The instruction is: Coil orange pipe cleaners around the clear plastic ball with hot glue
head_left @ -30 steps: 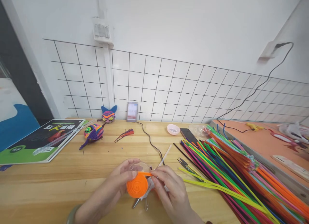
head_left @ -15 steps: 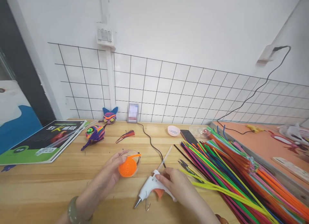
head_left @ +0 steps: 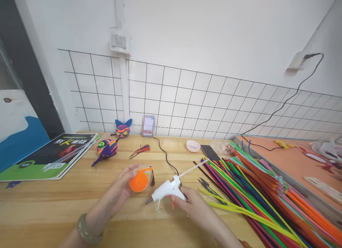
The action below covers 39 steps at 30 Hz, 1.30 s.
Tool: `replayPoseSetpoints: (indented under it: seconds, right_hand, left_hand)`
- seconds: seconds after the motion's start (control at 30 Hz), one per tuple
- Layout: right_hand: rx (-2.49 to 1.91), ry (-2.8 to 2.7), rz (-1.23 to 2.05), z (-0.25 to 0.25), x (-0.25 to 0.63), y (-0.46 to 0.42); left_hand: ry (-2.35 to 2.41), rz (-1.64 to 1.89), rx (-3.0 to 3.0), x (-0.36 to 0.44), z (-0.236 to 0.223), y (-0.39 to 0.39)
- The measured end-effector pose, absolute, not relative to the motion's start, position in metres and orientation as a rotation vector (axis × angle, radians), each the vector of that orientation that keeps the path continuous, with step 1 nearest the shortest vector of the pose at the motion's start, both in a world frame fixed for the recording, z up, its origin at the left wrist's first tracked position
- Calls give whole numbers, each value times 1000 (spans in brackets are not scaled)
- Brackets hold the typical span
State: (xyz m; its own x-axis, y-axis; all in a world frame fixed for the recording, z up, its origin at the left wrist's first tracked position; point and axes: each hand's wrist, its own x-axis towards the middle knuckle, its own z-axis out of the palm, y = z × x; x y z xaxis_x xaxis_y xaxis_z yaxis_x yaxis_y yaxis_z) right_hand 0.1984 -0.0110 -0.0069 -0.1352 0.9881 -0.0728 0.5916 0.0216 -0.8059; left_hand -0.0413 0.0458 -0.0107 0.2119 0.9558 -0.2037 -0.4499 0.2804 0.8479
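My left hand (head_left: 125,182) is closed round a clear round piece that carries a flat orange pipe cleaner spiral (head_left: 138,181), its loose end sticking out to the right. A dark tassel (head_left: 152,178) hangs at the right rim of the clear piece. In my right hand (head_left: 191,201) is the handle of a white glue gun (head_left: 167,189). Its nozzle points down and left, below the spiral and apart from it. A clear glue stick (head_left: 192,168) juts from the back of the gun, and a wire stand hangs below the barrel.
Bundled coloured pipe cleaners (head_left: 256,191) fill the right side, with scissors (head_left: 208,187) beside them. Farther back are a pink bowl (head_left: 193,146), a dark phone (head_left: 210,152), red threads (head_left: 140,151) and two striped figures (head_left: 107,148). A book (head_left: 48,155) lies left. The gun's cord (head_left: 167,157) runs back.
My right hand has lifted the glue gun and shifted its hold down onto the handle. The gun has turned flatter, its glue stick swinging right. My left hand stays nearly in place with the spiral.
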Motion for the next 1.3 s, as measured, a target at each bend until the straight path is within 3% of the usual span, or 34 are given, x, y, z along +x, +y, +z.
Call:
replayPoseSetpoints:
  seconds: [0.57, 1.3]
  right_hand:
    - [-1339, -1292, 894, -9, 183, -19]
    - [-1302, -1378, 800, -19, 175, -23]
  left_hand:
    - [728, 1087, 787, -41, -5, 41]
    - [653, 1024, 902, -38, 0, 33]
